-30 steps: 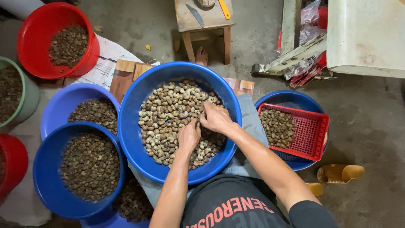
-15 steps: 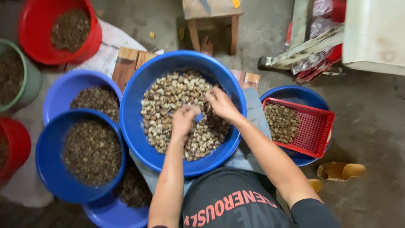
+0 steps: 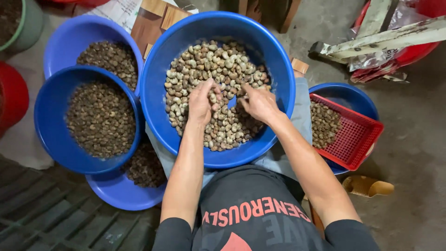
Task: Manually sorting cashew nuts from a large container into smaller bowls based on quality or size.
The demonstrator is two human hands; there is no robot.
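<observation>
Two bare hands work inside a large blue basin (image 3: 153, 93) that rests on the person's lap and is about half filled with pale cashew nuts (image 3: 223, 65). The left hand (image 3: 200, 101) is raised a little over the heap, its fingers curled loosely around a few nuts, one pale nut showing between thumb and forefinger. The right hand (image 3: 260, 103) lies palm down on the nuts just beside it, fingers bent and spread into the pile; whether it grips anything cannot be told. Between the two hands a small patch of the blue bottom shows through.

To the left, two smaller blue bowls (image 3: 46, 116) overlap, each holding darker brown nuts (image 3: 100, 118), and a third shallow blue bowl (image 3: 118, 195) sticks out beneath them with more dark nuts. To the right, a red mesh basket (image 3: 357, 139) sits tilted in another blue bowl (image 3: 350, 95) and holds a small heap of brownish nuts. A yellow sandal (image 3: 369, 186) lies on the concrete floor near the person's right arm.
</observation>
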